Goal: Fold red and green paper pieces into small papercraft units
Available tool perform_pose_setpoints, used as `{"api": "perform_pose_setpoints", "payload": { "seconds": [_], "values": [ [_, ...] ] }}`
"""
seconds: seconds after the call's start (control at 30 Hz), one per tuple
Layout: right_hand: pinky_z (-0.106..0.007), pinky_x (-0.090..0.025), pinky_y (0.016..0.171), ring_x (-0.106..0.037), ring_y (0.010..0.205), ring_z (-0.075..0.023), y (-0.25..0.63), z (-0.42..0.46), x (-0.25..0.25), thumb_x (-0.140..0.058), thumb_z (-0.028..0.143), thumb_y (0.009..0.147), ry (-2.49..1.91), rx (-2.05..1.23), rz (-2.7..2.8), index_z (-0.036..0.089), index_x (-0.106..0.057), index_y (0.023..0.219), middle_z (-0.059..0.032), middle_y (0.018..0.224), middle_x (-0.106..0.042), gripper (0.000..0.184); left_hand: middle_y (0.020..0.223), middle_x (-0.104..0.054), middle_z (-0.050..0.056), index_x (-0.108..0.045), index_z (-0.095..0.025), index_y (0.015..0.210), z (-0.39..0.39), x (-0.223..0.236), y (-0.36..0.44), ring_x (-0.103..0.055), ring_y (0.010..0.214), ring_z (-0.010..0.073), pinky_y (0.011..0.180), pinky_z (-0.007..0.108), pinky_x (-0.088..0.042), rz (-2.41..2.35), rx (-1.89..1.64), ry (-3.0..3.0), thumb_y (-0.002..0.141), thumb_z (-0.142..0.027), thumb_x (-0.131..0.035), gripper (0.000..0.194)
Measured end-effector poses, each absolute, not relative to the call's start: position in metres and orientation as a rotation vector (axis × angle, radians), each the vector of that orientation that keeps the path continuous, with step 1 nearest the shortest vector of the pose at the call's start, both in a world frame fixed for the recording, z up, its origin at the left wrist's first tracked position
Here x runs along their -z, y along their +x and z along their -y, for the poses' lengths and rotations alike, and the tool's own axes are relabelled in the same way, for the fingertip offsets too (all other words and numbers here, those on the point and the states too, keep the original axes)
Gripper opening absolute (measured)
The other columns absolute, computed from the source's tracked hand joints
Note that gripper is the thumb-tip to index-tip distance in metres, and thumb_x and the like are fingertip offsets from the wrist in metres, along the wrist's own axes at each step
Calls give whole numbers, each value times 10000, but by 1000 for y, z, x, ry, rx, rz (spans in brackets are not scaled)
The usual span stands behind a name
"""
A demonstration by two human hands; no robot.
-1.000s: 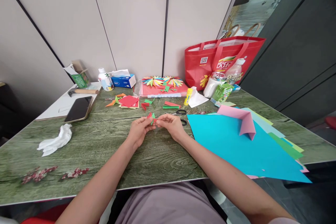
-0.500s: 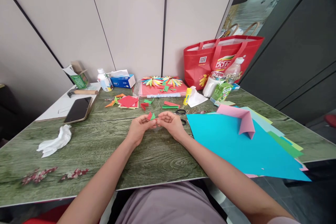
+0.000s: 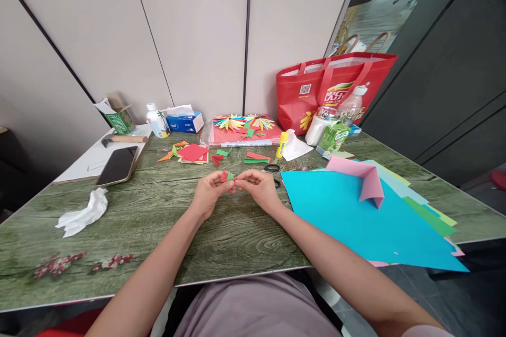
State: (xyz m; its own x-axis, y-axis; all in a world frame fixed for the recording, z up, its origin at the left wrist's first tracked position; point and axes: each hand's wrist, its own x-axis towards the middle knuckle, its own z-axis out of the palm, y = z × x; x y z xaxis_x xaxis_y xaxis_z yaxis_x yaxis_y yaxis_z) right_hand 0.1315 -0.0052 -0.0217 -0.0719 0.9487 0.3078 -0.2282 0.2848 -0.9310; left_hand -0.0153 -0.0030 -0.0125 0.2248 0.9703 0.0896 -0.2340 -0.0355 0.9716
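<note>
My left hand [image 3: 208, 194] and my right hand [image 3: 258, 187] meet over the middle of the green wood-grain table [image 3: 138, 221]. Both pinch a small folded piece of red and green paper [image 3: 226, 176] between their fingertips, just above the tabletop. Black scissors [image 3: 272, 169] lie right behind my right hand. A little farther back lie red and green paper scraps [image 3: 256, 158] and a red folded square [image 3: 193, 152].
A stack of coloured sheets, blue on top [image 3: 356, 221] with a bent pink sheet [image 3: 361, 179], fills the right side. A phone [image 3: 118, 164] and a crumpled tissue [image 3: 82, 214] lie left. At the back stand a red bag [image 3: 332, 89], a glue stick [image 3: 282, 144], a tissue box [image 3: 185, 121] and colourful paper stars [image 3: 243, 123].
The folded piece has been turned slightly between my fingertips, and both hands have shifted a touch away from me. Nothing else on the table has moved.
</note>
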Motion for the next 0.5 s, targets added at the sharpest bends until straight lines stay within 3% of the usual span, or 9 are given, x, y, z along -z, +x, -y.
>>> {"api": "perform_pose_setpoints", "payload": {
  "seconds": [0.17, 0.5],
  "values": [
    [-294, -506, 569, -599, 534, -148, 131, 5, 21, -732, 307, 585, -760, -1145, 1241, 176, -618, 625, 3, 589, -640, 178, 648, -642, 23, -652, -120, 699, 3, 8, -16, -595, 609, 151, 639, 296, -491, -826, -1162, 1226, 633, -289, -701, 188],
    [-298, -488, 613, -577, 566, -147, 131, 9, 17, -676, 305, 667, -715, -1099, 1316, 183, -610, 650, 0, 599, -612, 140, 578, -589, -15, -603, -139, 632, 8, 8, -8, -541, 565, 108, 597, 228, -444, -871, -1284, 1256, 659, -291, -675, 170]
  ]
}}
